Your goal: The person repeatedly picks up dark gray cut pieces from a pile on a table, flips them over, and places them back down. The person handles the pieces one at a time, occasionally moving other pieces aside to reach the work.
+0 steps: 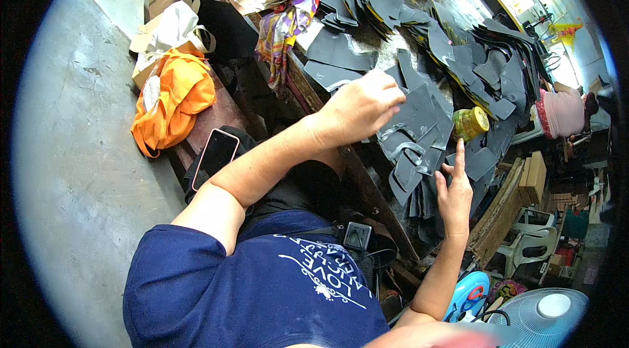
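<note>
- Fingers of the left hand (367,102) are seen curled together above the dark grey flat pieces (429,109); whether anything is gripped cannot be told.
- The right hand (454,198) is held open, with the index finger extended toward the yellow jar (470,124) and the others partly bent; contact with the jar cannot be confirmed.
- The flat pieces are spread in overlapping layers across the worktop (375,192), beneath and beyond both hands; the jar is placed among them.
- A patterned cloth (285,33) is draped over the worktop's edge.
- Farther left, an orange bag (177,102) and a phone (216,154) are noted.
</note>
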Motion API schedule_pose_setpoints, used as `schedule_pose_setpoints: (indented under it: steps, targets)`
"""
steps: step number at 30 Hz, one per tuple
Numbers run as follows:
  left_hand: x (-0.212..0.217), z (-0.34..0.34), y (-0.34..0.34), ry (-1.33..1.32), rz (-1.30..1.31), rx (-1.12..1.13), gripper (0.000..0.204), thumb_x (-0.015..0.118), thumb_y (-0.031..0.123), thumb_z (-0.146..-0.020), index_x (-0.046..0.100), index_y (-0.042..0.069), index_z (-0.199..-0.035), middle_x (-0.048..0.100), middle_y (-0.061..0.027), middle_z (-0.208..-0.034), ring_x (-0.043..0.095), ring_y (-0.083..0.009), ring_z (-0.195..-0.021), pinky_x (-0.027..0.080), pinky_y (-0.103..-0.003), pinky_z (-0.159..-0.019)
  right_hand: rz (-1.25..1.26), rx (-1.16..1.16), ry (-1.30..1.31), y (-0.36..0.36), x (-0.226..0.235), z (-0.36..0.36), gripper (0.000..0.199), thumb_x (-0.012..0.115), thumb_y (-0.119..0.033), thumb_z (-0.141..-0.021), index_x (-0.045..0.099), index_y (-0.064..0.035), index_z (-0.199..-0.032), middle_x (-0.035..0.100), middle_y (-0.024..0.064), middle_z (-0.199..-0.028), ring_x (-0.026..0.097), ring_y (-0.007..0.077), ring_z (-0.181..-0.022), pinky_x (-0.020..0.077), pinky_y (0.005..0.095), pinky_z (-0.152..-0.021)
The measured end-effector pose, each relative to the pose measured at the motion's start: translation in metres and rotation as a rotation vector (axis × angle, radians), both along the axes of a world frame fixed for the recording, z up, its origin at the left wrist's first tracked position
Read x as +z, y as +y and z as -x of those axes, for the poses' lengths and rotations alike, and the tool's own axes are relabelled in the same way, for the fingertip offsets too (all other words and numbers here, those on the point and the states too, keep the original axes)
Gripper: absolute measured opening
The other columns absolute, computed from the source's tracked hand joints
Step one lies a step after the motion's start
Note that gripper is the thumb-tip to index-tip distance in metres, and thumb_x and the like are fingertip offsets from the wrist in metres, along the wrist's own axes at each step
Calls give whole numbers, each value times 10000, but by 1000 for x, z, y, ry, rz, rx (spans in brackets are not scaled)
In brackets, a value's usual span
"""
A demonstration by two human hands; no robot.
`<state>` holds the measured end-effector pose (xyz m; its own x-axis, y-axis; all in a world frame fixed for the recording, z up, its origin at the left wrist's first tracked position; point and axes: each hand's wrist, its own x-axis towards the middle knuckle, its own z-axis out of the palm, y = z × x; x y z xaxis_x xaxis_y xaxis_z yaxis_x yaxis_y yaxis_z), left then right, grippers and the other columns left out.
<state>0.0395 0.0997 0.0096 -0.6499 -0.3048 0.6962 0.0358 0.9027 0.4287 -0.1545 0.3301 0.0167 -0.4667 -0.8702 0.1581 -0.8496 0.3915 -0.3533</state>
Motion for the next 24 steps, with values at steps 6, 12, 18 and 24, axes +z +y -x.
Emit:
schedule_pose_setpoints:
  steps: [6, 12, 18, 24]
  targets:
    - [9, -5, -17, -19, -31, 65, 172, 672, 133, -851, 632, 47, -995, 614, -117, -965, 582, -316, -955, 490, -394, -851, 49, 23, -38, 1, 0, 4, 821, 615, -21, -898, 179, -223, -1564, 699, 182, -964, 689, 306, -865, 520, 406, -809]
    - [6, 1, -28, 69, 90, 98, 141, 652, 135, -831, 648, 46, -940, 592, -131, -886, 578, -331, -924, 485, -407, -847, 25, 33, 22, -1, 0, 4, 803, 617, -22, -898, 205, -223, -1558, 697, 175, -949, 682, 308, -842, 519, 409, -801]
    - [32, 38, -138, 289, 311, 428, 160, 619, 144, -863, 647, 34, -977, 641, -163, -952, 608, -332, -929, 498, -444, -789, 25, 16, -58, 0, 0, 4, 802, 642, -49, -891, 223, -227, -1552, 692, 189, -991, 666, 338, -898, 511, 428, -827]
    - [45, 86, -194, -94, 185, 658, 322, 552, 312, -905, 684, 24, -957, 645, -218, -989, 577, -399, -959, 481, -487, -816, 13, 1, -11, -3, 0, 1, 804, 645, -54, -890, 226, -236, -1552, 692, 184, -974, 671, 330, -888, 514, 429, -822]
